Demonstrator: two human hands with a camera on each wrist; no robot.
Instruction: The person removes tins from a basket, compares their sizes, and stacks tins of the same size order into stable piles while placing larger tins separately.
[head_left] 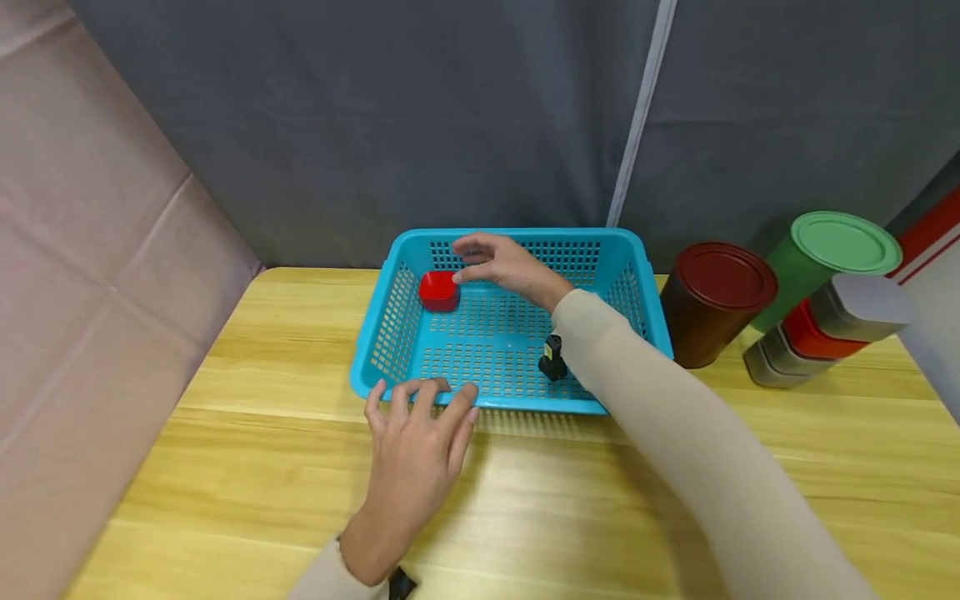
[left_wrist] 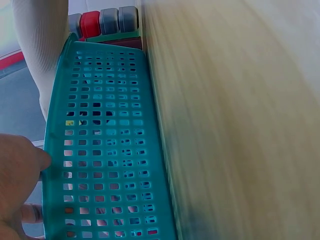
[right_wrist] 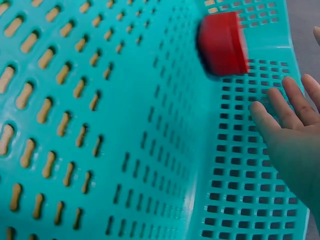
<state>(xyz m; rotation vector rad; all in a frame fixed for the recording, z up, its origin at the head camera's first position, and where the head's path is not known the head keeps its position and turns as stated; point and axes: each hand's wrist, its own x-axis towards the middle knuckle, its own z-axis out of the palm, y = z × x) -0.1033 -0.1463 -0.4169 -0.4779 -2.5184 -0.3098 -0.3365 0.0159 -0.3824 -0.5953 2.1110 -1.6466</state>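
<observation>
A turquoise plastic basket (head_left: 365, 354) with slotted walls stands on the wooden table. Inside it, in the far left corner, is a small red square cup (head_left: 438, 300). My right hand (head_left: 502, 265) hangs over the basket just right of this cup, fingers loosely spread. In the right wrist view a gap separates the fingers (right_wrist: 282, 112) from the red cup (right_wrist: 222, 45). At the basket's near side, my left hand (head_left: 412, 450) grips the rim with its fingers bent over it. The left wrist view shows the hand (left_wrist: 17, 172) at the rim.
Right of the basket stands a dark red lidded canister (head_left: 720, 308), with a green lidded canister (head_left: 843, 246) behind it. A leaning stack of grey and red containers (head_left: 825, 329) is beside them. A grey curtain (head_left: 420, 117) hangs behind the table; a pale padded wall (head_left: 112, 292) borders the left.
</observation>
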